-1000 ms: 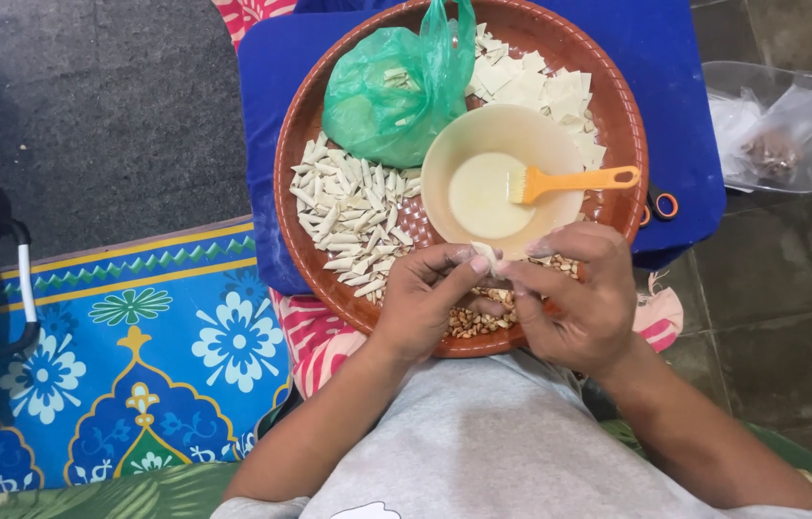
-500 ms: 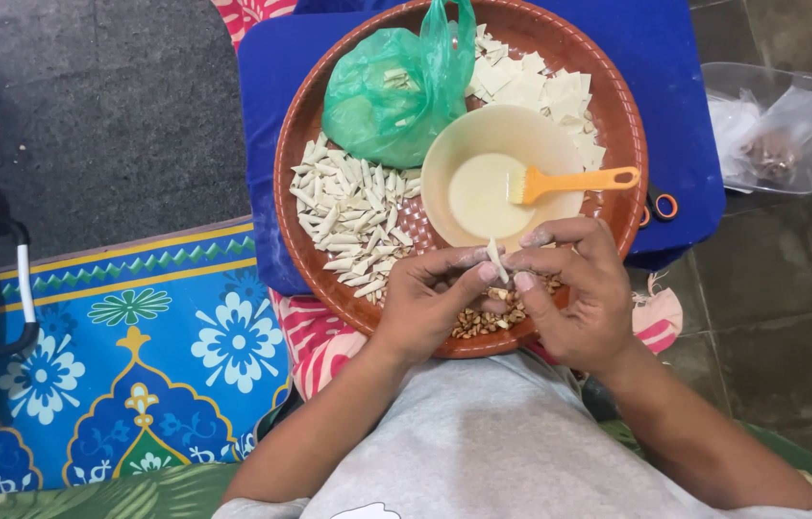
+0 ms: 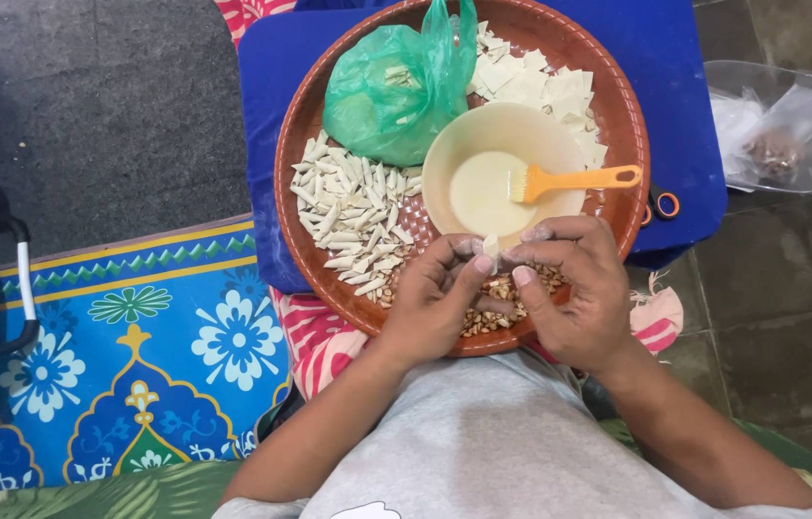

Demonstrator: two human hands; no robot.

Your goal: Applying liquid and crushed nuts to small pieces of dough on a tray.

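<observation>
Pastry piece (image 3: 491, 247), pinched between both the left hand (image 3: 435, 303) and right hand (image 3: 569, 288) at the round tray's (image 3: 302, 135) six o'clock, is best rolled tightly, evenly, over the filling heap (image 3: 492, 312).

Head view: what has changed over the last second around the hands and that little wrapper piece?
Both hands, left hand and right hand, keep the small pale wrapper piece in a fingertip grip. A second ago it was hidden in the fingers; it then rose upright by the bowl's edge and is now folded lower and shorter. Unmoved: cream bowl, orange brush, green bag, rolled pieces, brown tray.
</observation>
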